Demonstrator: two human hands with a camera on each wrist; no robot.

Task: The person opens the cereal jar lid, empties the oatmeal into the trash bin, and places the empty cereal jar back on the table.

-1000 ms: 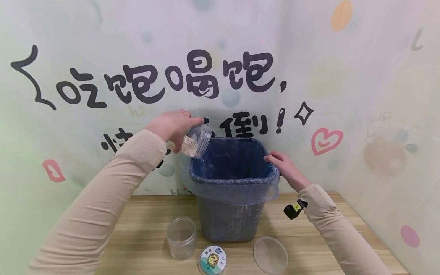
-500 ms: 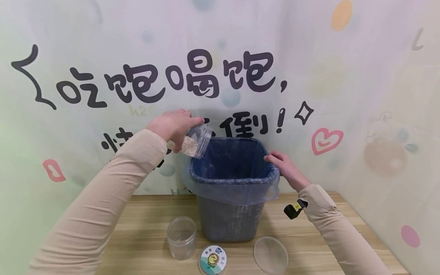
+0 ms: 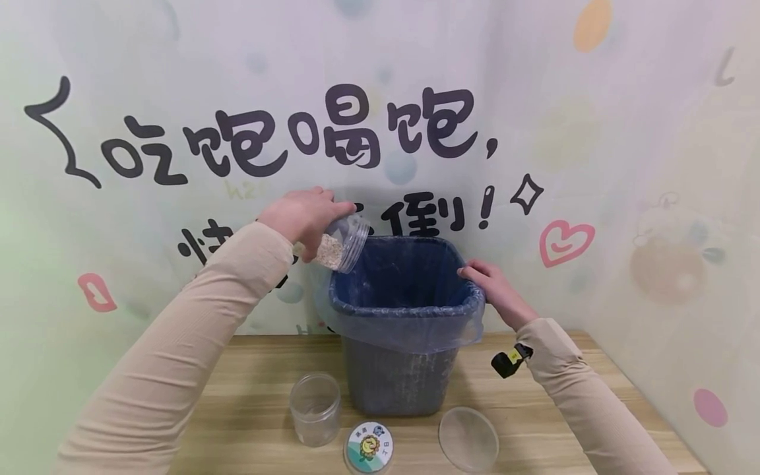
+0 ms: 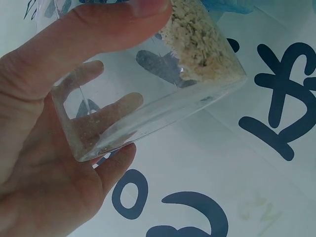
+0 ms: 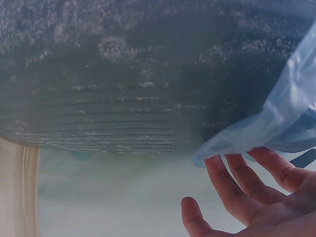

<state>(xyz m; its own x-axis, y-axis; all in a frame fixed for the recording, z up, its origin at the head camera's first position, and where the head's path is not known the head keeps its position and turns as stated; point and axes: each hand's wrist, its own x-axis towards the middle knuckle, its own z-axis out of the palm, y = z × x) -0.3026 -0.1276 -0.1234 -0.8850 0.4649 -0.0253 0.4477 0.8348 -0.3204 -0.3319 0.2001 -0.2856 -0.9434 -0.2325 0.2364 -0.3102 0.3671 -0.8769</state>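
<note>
My left hand holds a clear plastic jar tilted on its side, its mouth facing the left rim of a dark blue trash bin. Pale flakes that look like oats lie heaped along the jar's lower side, toward its mouth. In the left wrist view the thumb and fingers wrap round the jar's base end. My right hand grips the bin's right rim. A bluish plastic bag lines the bin and folds over its edge. The right wrist view shows fingertips meeting the bag's hanging edge.
In front of the bin, on the wooden table, stand an open clear jar, a round lid with a sunflower label and a translucent disc-shaped lid. A printed wall rises close behind the bin.
</note>
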